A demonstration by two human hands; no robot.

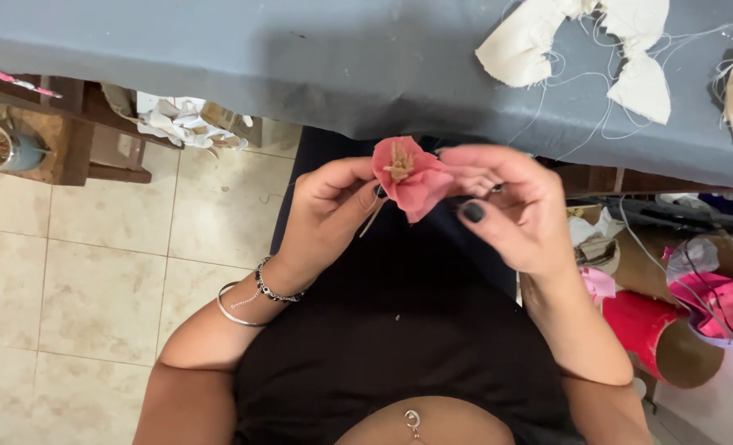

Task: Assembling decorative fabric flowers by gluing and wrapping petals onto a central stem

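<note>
Seen from above at the bottom of the frame, a seated person in dark clothing point(399, 354) works over the lap, forearms angled up toward the centre. Two bracelets point(255, 297), one plain silver and one beaded, circle the left wrist at lower left of centre. Just above, the left hand point(329, 210) is closed in a pinch, its dark-nailed fingertips gripping the base and thin stem of a pink fabric flower point(412, 177) with a tan, frayed centre. The right hand point(515, 206), at centre right, meets the flower from the other side, fingers curled onto its petals, thumb with a dark nail stretched toward the left hand. The flower sits in the middle of the frame, held between both hands above the lap and just below the table edge. At lower right lie red and pink rolls of material point(671, 325) in a cluttered box. Pale floor tiles point(70, 272) fill the left side. Across the top runs the table point(300, 66), covered in grey cloth, with cream fabric scraps point(539, 41) and loose threads at upper right
</note>
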